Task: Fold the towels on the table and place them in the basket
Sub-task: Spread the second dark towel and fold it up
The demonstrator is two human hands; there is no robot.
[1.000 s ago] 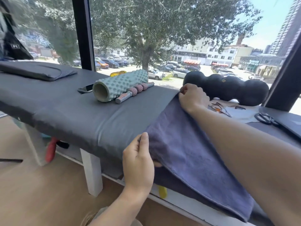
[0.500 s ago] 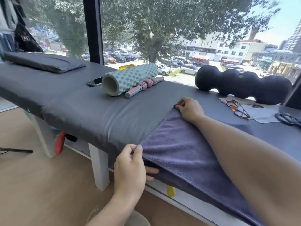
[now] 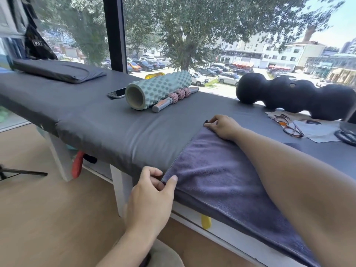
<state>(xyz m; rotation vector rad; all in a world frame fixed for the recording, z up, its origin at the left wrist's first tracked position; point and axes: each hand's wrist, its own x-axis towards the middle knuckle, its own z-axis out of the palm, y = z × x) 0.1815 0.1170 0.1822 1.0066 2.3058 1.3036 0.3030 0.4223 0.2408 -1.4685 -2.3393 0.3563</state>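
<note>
While the left hand (image 3: 152, 197) pinched the towel's near corner between thumb and curled fingers at the table's front edge, the right hand (image 3: 223, 127) pinched the far corner with its fingers bent down against the tabletop. The towel (image 3: 217, 170), purple-grey, lay flat across the table (image 3: 92, 120), its near side draped over the front edge; its right part was hidden under the right forearm. Compared with half a second before, the left thumb had come up on top of the corner instead of pointing right beneath the hem, and the towel's left edge ran straighter between the two hands. Behind the towel lay a phone (image 3: 117, 92), a foam roller (image 3: 156, 89), a massage stick (image 3: 175, 98) and glasses (image 3: 288, 125).
</note>
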